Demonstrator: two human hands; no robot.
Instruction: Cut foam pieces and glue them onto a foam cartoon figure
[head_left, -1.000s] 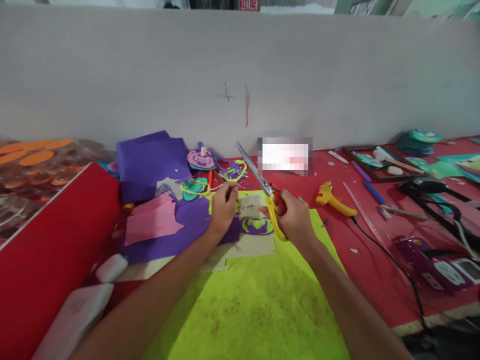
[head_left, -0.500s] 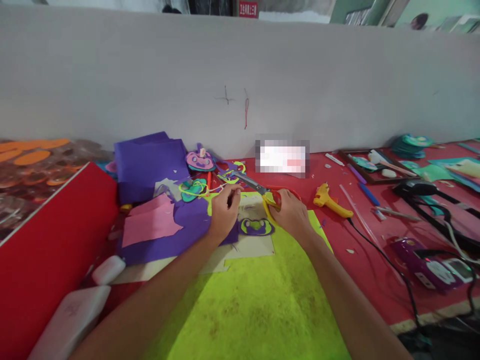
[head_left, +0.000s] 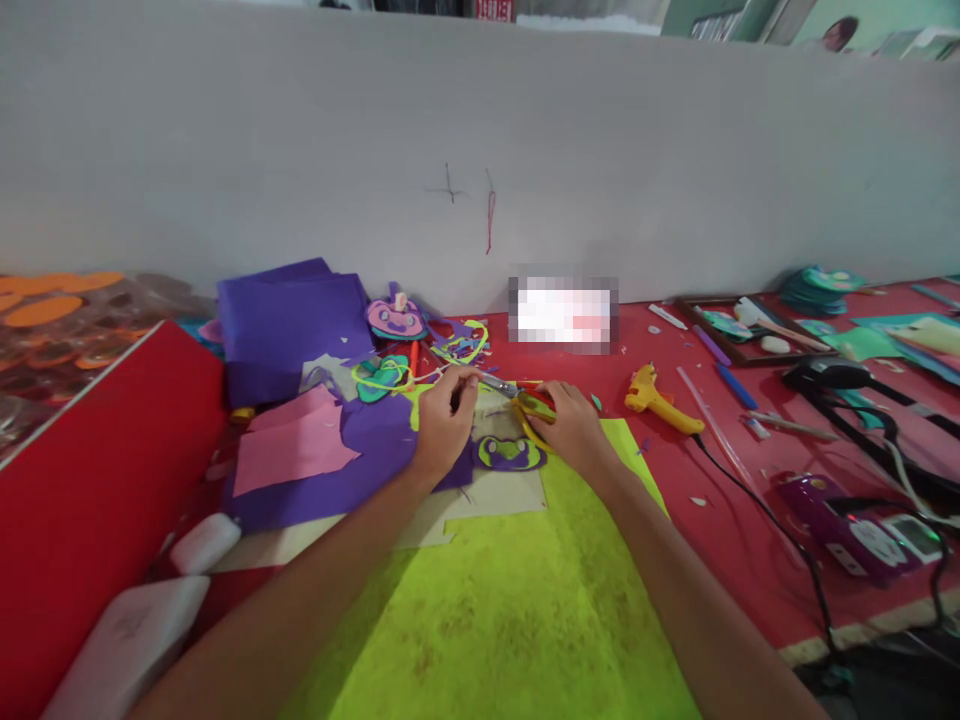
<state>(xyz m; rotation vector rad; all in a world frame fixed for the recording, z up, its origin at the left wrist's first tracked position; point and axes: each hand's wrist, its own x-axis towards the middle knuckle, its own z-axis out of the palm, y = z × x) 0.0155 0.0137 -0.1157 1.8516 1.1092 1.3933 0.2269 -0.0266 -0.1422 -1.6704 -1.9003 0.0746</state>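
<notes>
My right hand [head_left: 571,425] is closed on the handles of a pair of scissors [head_left: 534,403] with yellow and red grips. The blades point left, and their tips reach my left hand [head_left: 448,415]. That hand is closed in a pinch; whatever is between its fingertips is too small to make out. Just below the scissors lies a purple and lime-green foam cutout [head_left: 510,453] with two pale dots, resting on a beige sheet [head_left: 504,493].
A lime-green sheet [head_left: 510,600] covers the front. Purple sheets [head_left: 296,330] and pink foam [head_left: 292,445] lie left, beside a red panel [head_left: 112,500]. Rightward are a yellow glue gun [head_left: 660,402] with a black cable and a purple device [head_left: 847,530].
My right hand has moved slightly left with the scissors, whose handles have drawn closer together. The blades now reach my left hand's fingertips, where before they stood above them.
</notes>
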